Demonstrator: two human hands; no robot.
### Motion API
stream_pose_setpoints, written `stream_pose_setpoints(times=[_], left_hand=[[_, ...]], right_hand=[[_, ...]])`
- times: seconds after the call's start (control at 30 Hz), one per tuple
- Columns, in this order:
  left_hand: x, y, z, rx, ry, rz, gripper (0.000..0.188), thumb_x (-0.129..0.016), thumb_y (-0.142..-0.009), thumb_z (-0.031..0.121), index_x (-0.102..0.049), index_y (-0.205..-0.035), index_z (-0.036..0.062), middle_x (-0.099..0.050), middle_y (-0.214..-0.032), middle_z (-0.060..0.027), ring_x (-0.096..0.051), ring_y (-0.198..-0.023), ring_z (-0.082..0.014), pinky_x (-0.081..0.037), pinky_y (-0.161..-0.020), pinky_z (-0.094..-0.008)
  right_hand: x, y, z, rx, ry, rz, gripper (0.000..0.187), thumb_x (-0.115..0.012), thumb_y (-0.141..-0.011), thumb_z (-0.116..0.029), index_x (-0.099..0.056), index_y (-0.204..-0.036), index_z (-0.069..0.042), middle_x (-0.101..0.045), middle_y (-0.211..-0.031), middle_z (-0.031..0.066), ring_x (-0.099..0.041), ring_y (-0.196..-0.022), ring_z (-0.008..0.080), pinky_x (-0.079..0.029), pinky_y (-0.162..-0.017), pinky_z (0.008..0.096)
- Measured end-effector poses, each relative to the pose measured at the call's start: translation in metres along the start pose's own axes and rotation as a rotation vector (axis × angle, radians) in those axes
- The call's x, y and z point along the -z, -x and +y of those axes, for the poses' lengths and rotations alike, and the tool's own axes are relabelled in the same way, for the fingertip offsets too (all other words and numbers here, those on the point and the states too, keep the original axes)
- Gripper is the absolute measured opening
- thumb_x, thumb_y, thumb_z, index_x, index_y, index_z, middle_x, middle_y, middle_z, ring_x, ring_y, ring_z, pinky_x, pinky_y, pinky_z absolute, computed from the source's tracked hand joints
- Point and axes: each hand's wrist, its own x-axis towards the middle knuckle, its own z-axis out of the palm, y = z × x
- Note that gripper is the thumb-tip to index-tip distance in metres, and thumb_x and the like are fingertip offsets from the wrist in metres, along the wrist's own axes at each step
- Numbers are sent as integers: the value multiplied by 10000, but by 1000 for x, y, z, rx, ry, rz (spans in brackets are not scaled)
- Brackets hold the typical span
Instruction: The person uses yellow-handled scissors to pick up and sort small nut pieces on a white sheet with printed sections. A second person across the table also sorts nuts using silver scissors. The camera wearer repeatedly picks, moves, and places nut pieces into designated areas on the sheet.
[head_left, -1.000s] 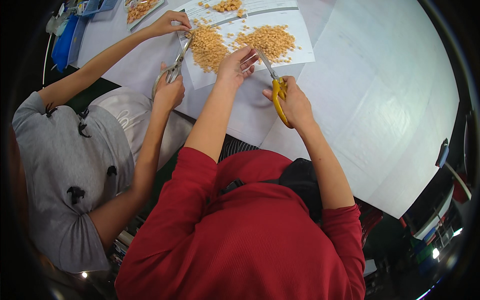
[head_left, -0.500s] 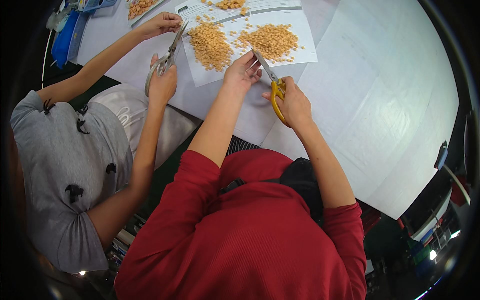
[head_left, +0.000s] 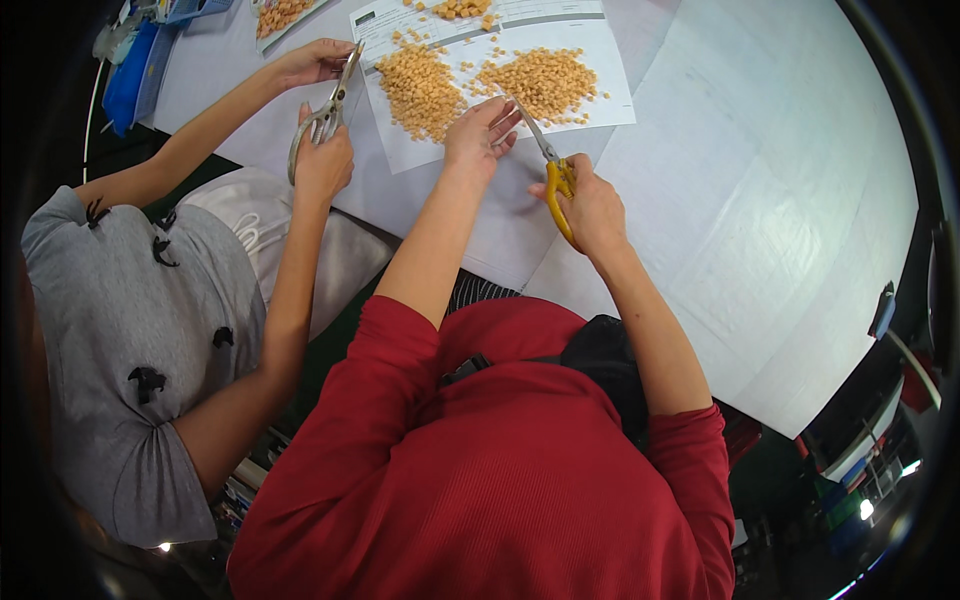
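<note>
Yellow-handled scissors point(head_left: 561, 196) sit in the right hand point(head_left: 597, 208) on my feed, fingers wrapped round the handle, blade tips right by the left hand point(head_left: 477, 134). Can't tell if that one's fingers are pinching anything, tbh. Just beyond, I've got tan bits point(head_left: 542, 84) heaped on white paper point(head_left: 402, 155), on the tabletop point(head_left: 770, 200).

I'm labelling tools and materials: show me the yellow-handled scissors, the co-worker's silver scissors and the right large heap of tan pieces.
Yellow-handled scissors point(head_left: 552, 186): head view, on the handle.
Co-worker's silver scissors point(head_left: 337, 99): head view, near the pivot.
Right large heap of tan pieces point(head_left: 543, 84): head view, on its middle.
</note>
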Motion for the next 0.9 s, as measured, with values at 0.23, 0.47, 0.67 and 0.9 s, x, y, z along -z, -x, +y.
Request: stream_pose_setpoints(times=[0.23,0.47,0.67,0.9], left_hand=[[-1,4,8,-78,-65,-48,178,-637,-871,110,-622,-1044,69,-650,-977,-38,-624,-902,-162,-501,-772,-319],[-1,4,5,-167,-160,-62,228,-620,-878,75,-605,-1104,50,-656,-981,-53,-625,-899,-165,-519,-785,-305],[1,0,4,-431,-393,-105,218,-638,-858,69,-622,-1065,2,-680,-936,-79,-658,-820,-160,-524,-719,-259],[2,-11,8,-843,-1113,29,149,-667,-808,88,-691,-947,40,-700,-866,-90,-663,-774,-151,-505,-689,-269]], right_hand=[[-1,4,-1,24,-42,22,645,-666,-767,-559,-496,-1095,-31,-646,-936,198,-649,-844,357,-507,-690,452],[-1,5,1,54,-20,50,652,-669,-760,-566,-496,-1095,-35,-640,-924,193,-647,-832,364,-509,-693,451],[6,5,-1,30,0,25,619,-683,-768,-527,-498,-1093,-33,-645,-900,193,-649,-819,351,-509,-687,443],[10,-4,12,-64,-18,105,599,-695,-770,-499,-514,-1093,-27,-662,-856,187,-655,-774,359,-510,-657,438]])
